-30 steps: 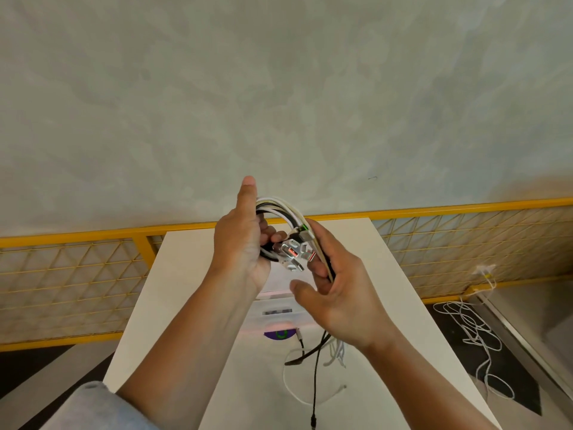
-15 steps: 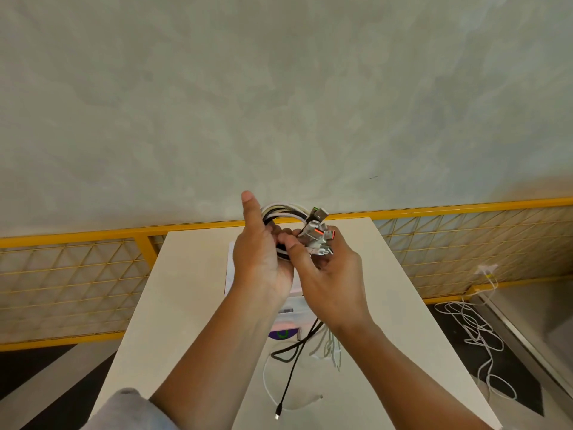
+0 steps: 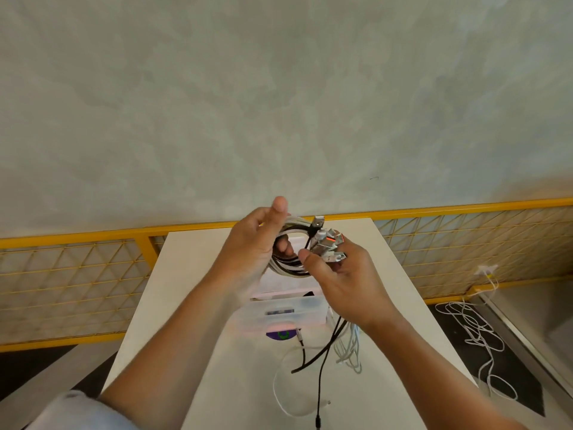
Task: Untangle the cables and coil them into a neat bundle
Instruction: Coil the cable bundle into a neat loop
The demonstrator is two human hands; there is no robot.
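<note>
Fingers (image 3: 283, 249) of the left hand (image 3: 248, 252) curl round a coil of black and white cables (image 3: 288, 265) above the white table (image 3: 192, 274); at its 3 o'clock, the right hand (image 3: 350, 283) pinches silver plug ends (image 3: 327, 245).

black-and-white cable coil (image 3: 286, 264) held upright, connector ends (image 3: 326, 243) bunched, tails (image 3: 322, 361) dangling

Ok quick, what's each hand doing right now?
Left hand: grips the coiled loop of black and white cables.
Right hand: pinches the cluster of silver metal cable plugs.
</note>
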